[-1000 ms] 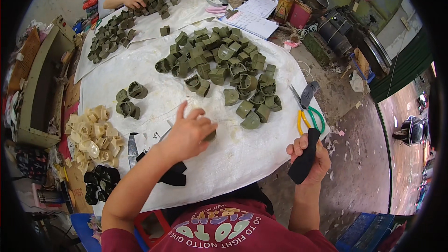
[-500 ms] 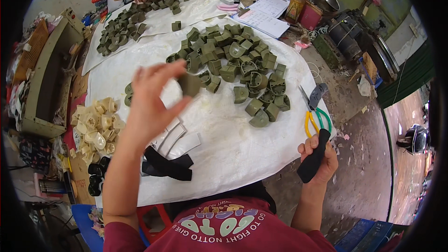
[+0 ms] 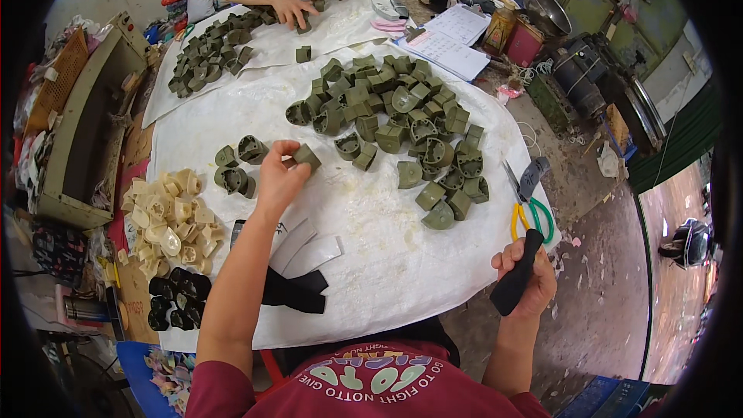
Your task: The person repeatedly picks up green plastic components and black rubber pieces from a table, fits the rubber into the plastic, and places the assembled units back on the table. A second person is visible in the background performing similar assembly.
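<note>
At the left of the white-covered desk (image 3: pixel 379 271), cream moulded pieces (image 3: pixel 172 217) are lying piled, apparently grouped by colour. The left hand (image 3: pixel 282 174) is pinching an olive-green moulded piece (image 3: pixel 308 157) between thumb and fingers, likely for a light hold, near the larger olive-green heap (image 3: pixel 391 97). Beside the scissors (image 3: pixel 522 201), the right hand's (image 3: pixel 542 279) fingers are gripping a black strip (image 3: pixel 515 277), presumably holding it clear.

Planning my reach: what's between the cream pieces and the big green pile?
Head view: loose green pieces, plus the left hand holding a green piece.
</note>
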